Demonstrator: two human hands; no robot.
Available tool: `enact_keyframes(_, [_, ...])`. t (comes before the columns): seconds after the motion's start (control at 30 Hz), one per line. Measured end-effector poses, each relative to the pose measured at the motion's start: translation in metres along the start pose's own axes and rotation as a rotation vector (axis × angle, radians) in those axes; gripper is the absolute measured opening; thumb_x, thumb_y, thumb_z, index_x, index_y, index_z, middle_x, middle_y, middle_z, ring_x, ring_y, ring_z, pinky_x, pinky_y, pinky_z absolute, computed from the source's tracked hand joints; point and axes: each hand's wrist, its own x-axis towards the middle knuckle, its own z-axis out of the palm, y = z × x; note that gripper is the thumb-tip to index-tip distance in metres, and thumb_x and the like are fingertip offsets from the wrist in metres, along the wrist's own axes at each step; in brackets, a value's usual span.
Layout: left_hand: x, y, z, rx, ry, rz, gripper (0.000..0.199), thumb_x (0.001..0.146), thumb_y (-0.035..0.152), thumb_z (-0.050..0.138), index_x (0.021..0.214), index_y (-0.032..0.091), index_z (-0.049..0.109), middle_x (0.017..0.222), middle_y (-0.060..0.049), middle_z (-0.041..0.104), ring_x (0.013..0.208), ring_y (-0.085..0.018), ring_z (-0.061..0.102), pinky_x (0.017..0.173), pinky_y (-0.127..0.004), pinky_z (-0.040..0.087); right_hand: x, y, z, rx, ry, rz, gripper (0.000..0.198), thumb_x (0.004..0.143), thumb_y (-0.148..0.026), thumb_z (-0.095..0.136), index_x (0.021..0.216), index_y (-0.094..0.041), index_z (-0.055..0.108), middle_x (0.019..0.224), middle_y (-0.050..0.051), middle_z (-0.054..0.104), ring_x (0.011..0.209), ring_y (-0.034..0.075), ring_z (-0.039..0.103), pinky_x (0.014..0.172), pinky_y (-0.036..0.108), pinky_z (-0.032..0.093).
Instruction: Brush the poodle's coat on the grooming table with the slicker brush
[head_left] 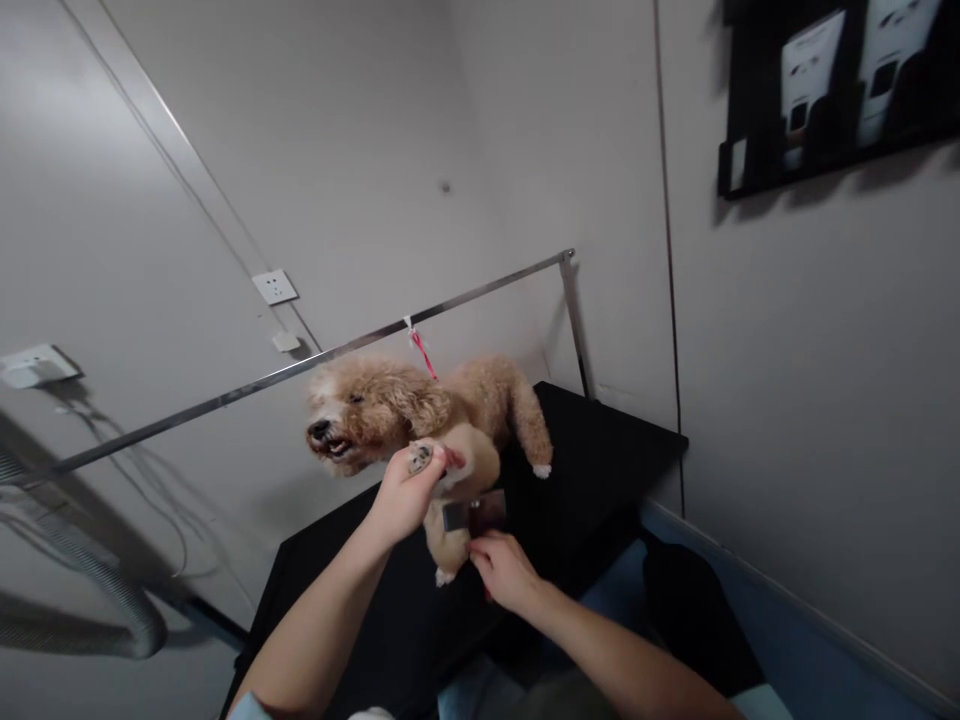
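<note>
Right grip [506, 572] is clasping a brush [492, 508], its head lying crosswise just beyond, at the dog's foreleg [447, 550]; left grip [405, 497] is holding something unclear.

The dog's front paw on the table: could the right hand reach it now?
Likely yes: nothing visibly separates the nearby right hand from the paw, though that hand holds a brush.

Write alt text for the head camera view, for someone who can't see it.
A curly tan dog stands on a black table, a person's left hand at its chest and right hand holding what looks like a brush by a foreleg. A red cord runs from a metal bar down to the dog.
</note>
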Motion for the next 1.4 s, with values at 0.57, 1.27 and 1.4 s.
enact_keyframes(0.57, [0.016,0.044,0.03,-0.002,-0.194,0.039,0.035,0.089,0.042,0.05,0.07,0.014,0.059,0.068,-0.002,0.056,0.065,-0.012,0.05,0.063,-0.023,0.04,0.004,-0.014,-0.051,0.049,0.323,-0.315,0.029,0.087,-0.018,0.054,0.102,-0.026,0.077,0.107,0.008,0.074,0.098,0.022,0.069,0.089,0.036,0.054])
enact_keyframes(1.27, [0.108,0.122,0.173,0.113,-0.584,0.307,0.036,0.082,0.045,0.048,0.069,0.015,0.063,0.066,-0.002,0.061,0.062,-0.014,0.053,0.063,-0.025,0.04,-0.018,0.025,-0.164,-0.176,0.808,-0.222,0.027,0.089,-0.018,0.051,0.09,-0.024,0.078,0.095,0.008,0.074,0.095,0.021,0.067,0.088,0.034,0.052])
enact_keyframes(1.4, [0.128,0.119,0.199,0.081,-0.607,0.292,0.041,0.08,0.049,0.049,0.067,0.013,0.064,0.061,-0.002,0.057,0.058,-0.014,0.048,0.06,-0.026,0.037,-0.024,0.035,-0.175,-0.013,0.825,-0.054,0.022,0.088,-0.022,0.056,0.09,-0.022,0.078,0.083,0.007,0.075,0.08,0.019,0.07,0.077,0.033,0.056])
